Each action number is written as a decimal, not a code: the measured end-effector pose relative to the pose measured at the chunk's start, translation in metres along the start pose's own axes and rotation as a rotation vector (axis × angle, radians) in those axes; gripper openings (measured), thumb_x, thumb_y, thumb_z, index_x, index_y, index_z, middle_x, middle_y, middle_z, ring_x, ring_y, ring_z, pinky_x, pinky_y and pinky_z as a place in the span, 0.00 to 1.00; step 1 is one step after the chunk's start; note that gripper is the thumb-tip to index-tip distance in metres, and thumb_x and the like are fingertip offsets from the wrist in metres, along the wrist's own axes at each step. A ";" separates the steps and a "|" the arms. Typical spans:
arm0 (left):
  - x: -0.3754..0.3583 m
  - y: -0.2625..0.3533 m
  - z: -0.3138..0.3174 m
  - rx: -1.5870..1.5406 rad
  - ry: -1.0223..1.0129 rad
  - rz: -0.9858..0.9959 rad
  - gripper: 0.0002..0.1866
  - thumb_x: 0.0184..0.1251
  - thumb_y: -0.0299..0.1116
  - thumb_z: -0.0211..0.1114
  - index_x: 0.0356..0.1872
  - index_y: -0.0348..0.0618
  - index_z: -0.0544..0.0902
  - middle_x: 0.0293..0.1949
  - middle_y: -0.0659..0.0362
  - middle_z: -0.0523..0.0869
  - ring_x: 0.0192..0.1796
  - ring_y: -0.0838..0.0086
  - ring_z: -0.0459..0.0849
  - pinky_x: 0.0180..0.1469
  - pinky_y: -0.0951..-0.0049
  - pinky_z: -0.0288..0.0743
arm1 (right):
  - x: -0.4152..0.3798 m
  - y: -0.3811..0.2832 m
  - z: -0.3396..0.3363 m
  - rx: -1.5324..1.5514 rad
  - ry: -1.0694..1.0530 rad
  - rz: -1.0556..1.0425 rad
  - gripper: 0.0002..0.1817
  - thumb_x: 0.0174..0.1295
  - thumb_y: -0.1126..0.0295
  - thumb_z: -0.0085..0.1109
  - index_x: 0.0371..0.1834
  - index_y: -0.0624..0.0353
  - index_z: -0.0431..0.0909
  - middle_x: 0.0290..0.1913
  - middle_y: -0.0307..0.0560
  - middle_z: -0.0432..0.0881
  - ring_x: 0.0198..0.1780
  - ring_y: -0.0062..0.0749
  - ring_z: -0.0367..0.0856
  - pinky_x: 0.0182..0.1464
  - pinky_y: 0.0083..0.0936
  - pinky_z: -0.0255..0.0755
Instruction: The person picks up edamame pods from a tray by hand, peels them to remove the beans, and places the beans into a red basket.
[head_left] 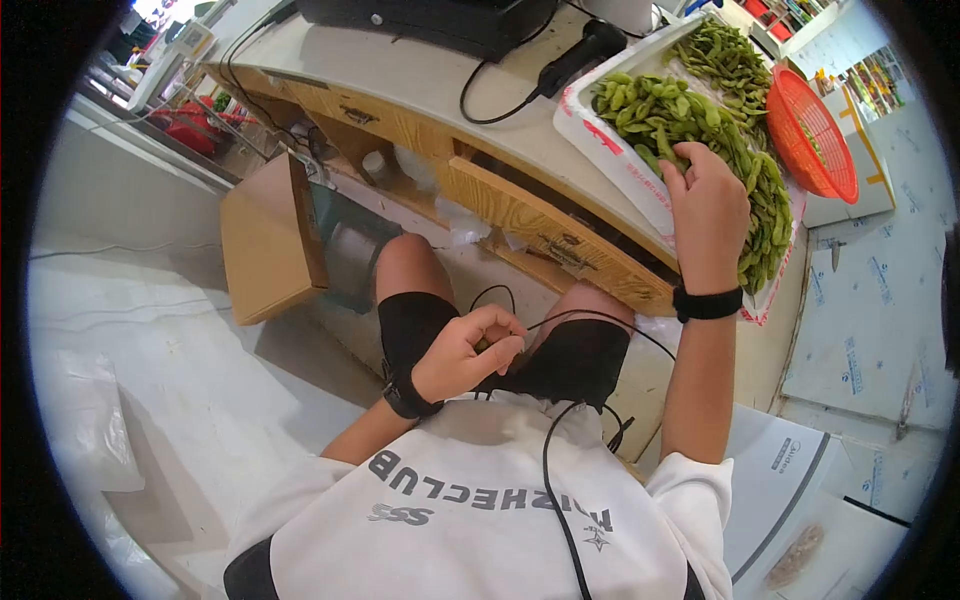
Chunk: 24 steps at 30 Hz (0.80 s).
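Observation:
Green edamame pods (655,108) are heaped in a white foam box (632,178) on the counter at the upper right. My right hand (712,195) reaches over the heap, thumb and forefinger closed on an edamame pod (666,148); its other fingers are curled out of sight. Above my lap, my left hand (465,352) is curled closed, and a bit of green pod (484,346) shows between the fingers. How many pods it holds is hidden. A red plastic basket (812,135) leans at the box's right side, with a few green bits inside.
A barcode scanner (585,58) and its cable lie beside the box, near a black machine (430,22). Below the counter, a wooden drawer (560,235) stands pulled out. A cardboard box (268,240) is on the left, and a white Midea appliance (775,490) at lower right.

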<state>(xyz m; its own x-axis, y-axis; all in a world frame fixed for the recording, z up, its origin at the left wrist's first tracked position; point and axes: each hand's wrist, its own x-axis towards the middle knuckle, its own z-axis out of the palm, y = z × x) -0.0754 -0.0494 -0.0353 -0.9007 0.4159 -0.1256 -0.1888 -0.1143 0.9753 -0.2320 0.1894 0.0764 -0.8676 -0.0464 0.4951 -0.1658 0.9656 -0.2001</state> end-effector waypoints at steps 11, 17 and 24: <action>-0.008 -0.013 -0.011 0.004 0.091 0.037 0.09 0.72 0.31 0.59 0.43 0.35 0.76 0.26 0.64 0.79 0.27 0.84 0.76 0.31 0.82 0.70 | -0.011 0.003 0.001 -0.034 -0.026 -0.032 0.14 0.57 0.62 0.67 0.43 0.57 0.82 0.28 0.48 0.78 0.27 0.37 0.76 0.34 0.32 0.71; -0.017 -0.028 -0.001 -0.226 0.154 0.078 0.09 0.72 0.32 0.58 0.46 0.37 0.76 0.26 0.65 0.78 0.28 0.84 0.75 0.31 0.81 0.69 | -0.024 -0.011 0.004 0.078 0.041 -0.073 0.12 0.62 0.65 0.64 0.44 0.61 0.83 0.34 0.44 0.83 0.33 0.25 0.78 0.38 0.25 0.73; -0.023 -0.064 0.009 -0.453 0.202 -0.001 0.17 0.78 0.44 0.49 0.47 0.37 0.72 0.28 0.61 0.78 0.31 0.81 0.76 0.35 0.79 0.71 | -0.145 -0.075 0.027 0.531 -0.665 -0.222 0.10 0.51 0.76 0.69 0.37 0.61 0.83 0.29 0.40 0.79 0.29 0.23 0.72 0.33 0.19 0.65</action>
<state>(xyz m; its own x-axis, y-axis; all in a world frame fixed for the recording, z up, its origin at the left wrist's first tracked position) -0.0387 -0.0438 -0.0929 -0.9497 0.2385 -0.2028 -0.3006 -0.5137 0.8036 -0.1059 0.1174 -0.0031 -0.8554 -0.5179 0.0074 -0.4158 0.6781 -0.6061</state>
